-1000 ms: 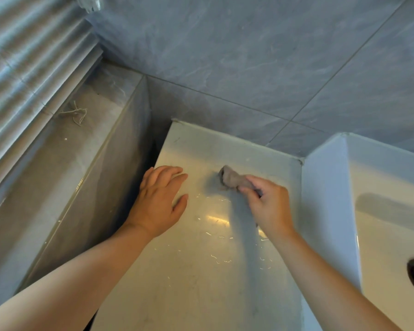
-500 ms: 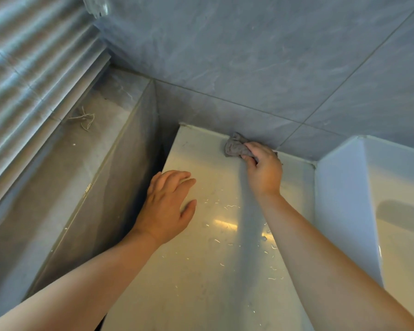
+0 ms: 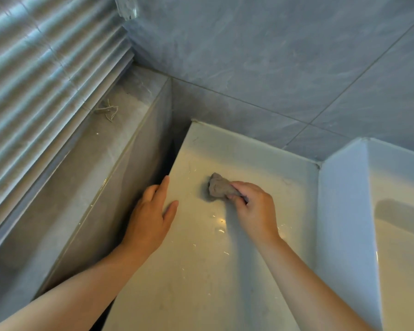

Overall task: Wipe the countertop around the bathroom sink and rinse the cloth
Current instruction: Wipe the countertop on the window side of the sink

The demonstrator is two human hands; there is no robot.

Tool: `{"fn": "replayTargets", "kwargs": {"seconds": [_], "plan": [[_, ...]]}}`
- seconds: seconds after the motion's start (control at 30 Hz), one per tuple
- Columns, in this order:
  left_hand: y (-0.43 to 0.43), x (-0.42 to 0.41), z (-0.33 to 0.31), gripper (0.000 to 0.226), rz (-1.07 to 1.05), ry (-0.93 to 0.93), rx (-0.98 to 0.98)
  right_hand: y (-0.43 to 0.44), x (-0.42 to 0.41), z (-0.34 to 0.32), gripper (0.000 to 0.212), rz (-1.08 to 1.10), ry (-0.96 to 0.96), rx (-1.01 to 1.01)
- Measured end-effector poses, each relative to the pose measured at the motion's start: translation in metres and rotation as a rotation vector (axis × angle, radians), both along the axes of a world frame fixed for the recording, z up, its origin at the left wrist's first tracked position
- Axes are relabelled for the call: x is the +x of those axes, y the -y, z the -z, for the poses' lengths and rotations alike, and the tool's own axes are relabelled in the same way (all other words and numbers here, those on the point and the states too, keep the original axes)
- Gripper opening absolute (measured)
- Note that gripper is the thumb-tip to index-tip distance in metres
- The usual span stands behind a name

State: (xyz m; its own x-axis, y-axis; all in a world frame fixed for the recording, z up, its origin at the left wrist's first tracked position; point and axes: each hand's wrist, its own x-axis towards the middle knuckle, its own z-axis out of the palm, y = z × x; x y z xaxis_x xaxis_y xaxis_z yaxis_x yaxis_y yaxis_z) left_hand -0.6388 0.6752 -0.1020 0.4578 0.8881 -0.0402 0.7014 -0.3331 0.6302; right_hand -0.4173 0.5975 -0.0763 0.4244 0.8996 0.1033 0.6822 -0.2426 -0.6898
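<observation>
A pale, glossy countertop point(image 3: 201, 271) runs from the back wall toward me, wet with small glints. My right hand point(image 3: 253, 209) grips a bunched grey cloth point(image 3: 219, 187) and presses it on the counter's middle, a little short of the back wall. My left hand point(image 3: 151, 216) rests flat with straight fingers on the counter's left edge, its outer fingers over the dark gap beside it. The white sink point(image 3: 373, 211) stands raised at the right, its side wall bordering the counter.
A grey tiled ledge point(image 3: 86, 168) lies to the left, higher than the counter, with a tangle of cord point(image 3: 106, 110) near window blinds point(image 3: 34, 80). Grey wall tiles point(image 3: 273, 68) close off the back. A narrow dark gap point(image 3: 170, 158) separates ledge and counter.
My right hand has pulled the cloth back from the rear wall edge toward me. My left hand has slid left to the counter's edge.
</observation>
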Motion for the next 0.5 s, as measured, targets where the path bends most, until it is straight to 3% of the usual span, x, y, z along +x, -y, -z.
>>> {"fn": "replayTargets", "kwargs": {"seconds": [0.13, 0.4, 0.5], "plan": [[0.001, 0.003, 0.001, 0.060, -0.010, -0.013, 0.040, -0.022, 0.016, -0.025, 0.025, 0.098, -0.088, 0.082], [0.001, 0.004, -0.002, 0.062, 0.016, -0.069, 0.055, -0.114, 0.061, -0.012, 0.026, 0.050, 0.196, 0.015], [0.001, 0.005, -0.002, 0.064, 0.012, -0.071, 0.035, -0.115, 0.052, 0.005, 0.027, 0.050, 0.216, 0.021]]}}
